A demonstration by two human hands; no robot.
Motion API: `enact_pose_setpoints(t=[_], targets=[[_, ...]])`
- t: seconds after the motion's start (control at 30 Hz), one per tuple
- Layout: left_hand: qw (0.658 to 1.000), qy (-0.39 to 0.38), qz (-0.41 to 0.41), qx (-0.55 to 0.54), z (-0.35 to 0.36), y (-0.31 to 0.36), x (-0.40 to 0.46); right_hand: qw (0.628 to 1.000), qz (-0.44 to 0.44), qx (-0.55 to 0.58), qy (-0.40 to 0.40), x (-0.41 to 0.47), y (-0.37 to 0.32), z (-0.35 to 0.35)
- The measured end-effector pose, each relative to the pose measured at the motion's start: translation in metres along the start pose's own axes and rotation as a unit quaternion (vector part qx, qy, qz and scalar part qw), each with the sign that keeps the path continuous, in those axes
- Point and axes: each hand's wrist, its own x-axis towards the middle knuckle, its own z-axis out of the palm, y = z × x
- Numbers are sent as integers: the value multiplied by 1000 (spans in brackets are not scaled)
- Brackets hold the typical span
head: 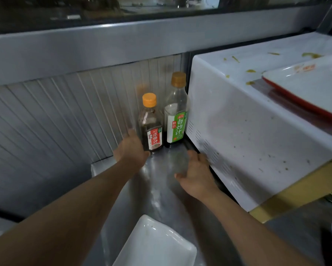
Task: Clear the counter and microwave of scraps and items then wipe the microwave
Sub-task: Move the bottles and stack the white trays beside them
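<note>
Here, at the back corner beside the microwave:

Left hand: the left hand [131, 148] reaches to the short dark-sauce bottle with an orange cap and red label [151, 125]; its fingers [129, 134] curl round the bottle's left side near the base, which looks like a hold for lifting or sliding it.

Right hand: the right hand [196, 173] hovers low over the tabletop, fingers loosely spread and holding nothing, just beside the microwave's vented side; probably ready to steady or take the next bottle.

Second bottle: the taller clear bottle with an orange cap and green label [175, 112] stands upright just right of the short one, close against the microwave; whether they touch I cannot tell.

Microwave: the white microwave oven [247, 131] sits on a yellow stand, its top and side flecked with greenish scraps [250, 82], not yet wiped.

On the microwave: a white rectangular tray with a red rim [313, 87] lies tilted on top, still to be cleared.

Tabletop: the grey stainless-steel tabletop [157, 198] shines with smears; a white rectangular dish [155, 244] sits at the near edge.

Room: a ribbed grey metal wall panel [65, 116] backs the corner under a grey metal ledge [103, 47] and a dark window.
</note>
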Motion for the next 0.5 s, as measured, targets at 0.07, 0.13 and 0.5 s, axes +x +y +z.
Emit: enact_pose_setpoints(t=[0.07,0.13,0.5], targets=[[998,-57,1,33,-14,-1,-10,1000,-3,-28,-8,-11,-7,-8],[994,-98,23,44,-28,-4,-20,998,-6,-54,-13,-24,-14,-16],[973,-132,159,103,-104,7,-90,992,-22,-118,30,-112,-62,-80]])
